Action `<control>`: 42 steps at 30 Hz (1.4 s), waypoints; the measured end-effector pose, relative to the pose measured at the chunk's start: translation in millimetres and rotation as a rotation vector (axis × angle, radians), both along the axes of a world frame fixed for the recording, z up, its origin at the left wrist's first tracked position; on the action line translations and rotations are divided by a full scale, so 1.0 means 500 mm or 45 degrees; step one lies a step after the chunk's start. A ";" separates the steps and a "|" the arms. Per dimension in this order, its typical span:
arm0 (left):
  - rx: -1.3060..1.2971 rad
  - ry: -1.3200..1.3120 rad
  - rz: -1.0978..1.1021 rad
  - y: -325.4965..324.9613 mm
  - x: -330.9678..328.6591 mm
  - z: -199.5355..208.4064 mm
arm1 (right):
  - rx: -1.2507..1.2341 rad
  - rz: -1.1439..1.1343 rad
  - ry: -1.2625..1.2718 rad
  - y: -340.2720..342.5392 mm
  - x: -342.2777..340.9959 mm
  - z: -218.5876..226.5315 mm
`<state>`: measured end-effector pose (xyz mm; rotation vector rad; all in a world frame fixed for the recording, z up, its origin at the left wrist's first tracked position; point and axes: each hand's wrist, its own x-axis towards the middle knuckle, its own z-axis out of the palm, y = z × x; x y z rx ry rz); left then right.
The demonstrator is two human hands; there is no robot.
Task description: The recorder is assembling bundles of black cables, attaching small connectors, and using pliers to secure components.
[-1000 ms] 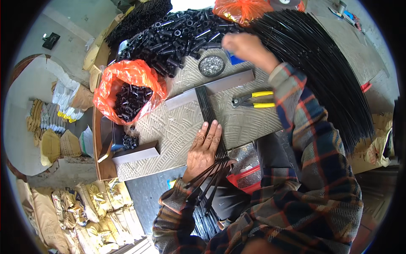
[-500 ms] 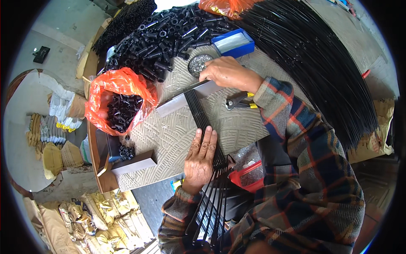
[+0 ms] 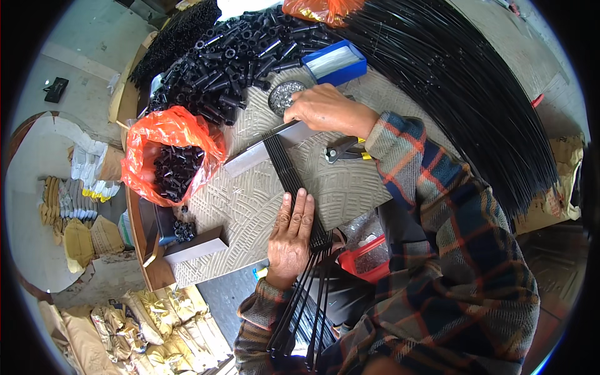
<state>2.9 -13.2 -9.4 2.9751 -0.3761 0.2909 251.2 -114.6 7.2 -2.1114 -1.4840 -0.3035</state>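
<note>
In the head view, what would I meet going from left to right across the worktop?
Open orange bag, left hand, yellow-handled pliers, large sheaf of black rods.

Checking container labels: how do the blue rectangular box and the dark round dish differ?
The blue rectangular box has straight sides and corners; the dark round dish is circular. The box holds pale contents, the dish small shiny pieces. In view, the right hand covers part of the dish's edge, while the box lies just beyond the hand. Both stand on the textured grey-beige tabletop.
</note>
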 end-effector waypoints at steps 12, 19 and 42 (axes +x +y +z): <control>-0.110 0.042 0.011 -0.007 -0.001 0.013 | -0.020 0.042 0.042 0.002 0.000 0.003; -0.099 0.068 -0.004 -0.009 0.004 0.029 | 0.011 0.077 0.044 0.010 0.008 0.000; -0.091 0.081 0.010 -0.011 -0.001 0.015 | 0.025 0.094 -0.057 0.038 -0.001 -0.016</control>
